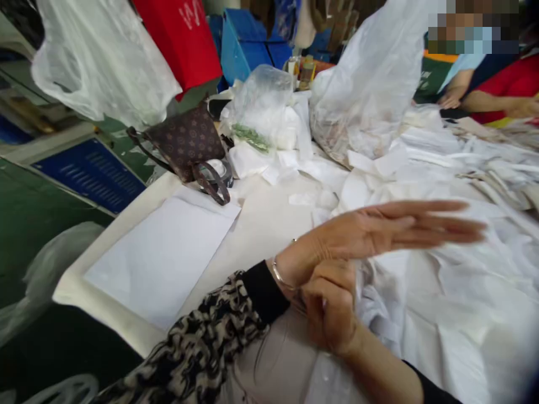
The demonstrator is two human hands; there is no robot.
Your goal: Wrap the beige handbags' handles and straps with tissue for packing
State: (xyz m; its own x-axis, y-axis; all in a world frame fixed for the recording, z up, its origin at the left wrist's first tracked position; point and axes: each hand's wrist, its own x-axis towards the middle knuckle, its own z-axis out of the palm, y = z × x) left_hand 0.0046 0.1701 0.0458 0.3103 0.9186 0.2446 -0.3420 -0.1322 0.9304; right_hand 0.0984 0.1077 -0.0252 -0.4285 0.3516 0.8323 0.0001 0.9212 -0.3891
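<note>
At the worktop's near left corner a sheet of white paper [162, 261] lies flat on a pale worktop [269, 207], apart from the heaped material, perhaps to keep it smooth. Along the far edge, a brown patterned handbag [183, 143] sits with its straps trailing beside a roll of tape [217, 171], both seemingly pushed back out of the working area. Right of them a clear plastic bag [261, 106] slumps against white scraps, with a blue crate [248, 50] beyond the worktop. The left hand [379, 235] comes in from a patterned sleeve [202, 336], a bangle [281, 275] on its wrist; it is released, fingers straight and slightly blurred, passing above the white cloth [442, 292] and gripping nothing. Below it the right hand [330, 308] is curled, its fingers bent in toward the palm, just beside the cloth's crumpled edge; whether it pinches anything cannot be told, as the left wrist partly blocks the view. The cloth spreads across the worktop's right half, within easy reach of both hands. At the far right corner, a co-worker's hands [452, 98] rest near a bulging white plastic bag [370, 78].
</note>
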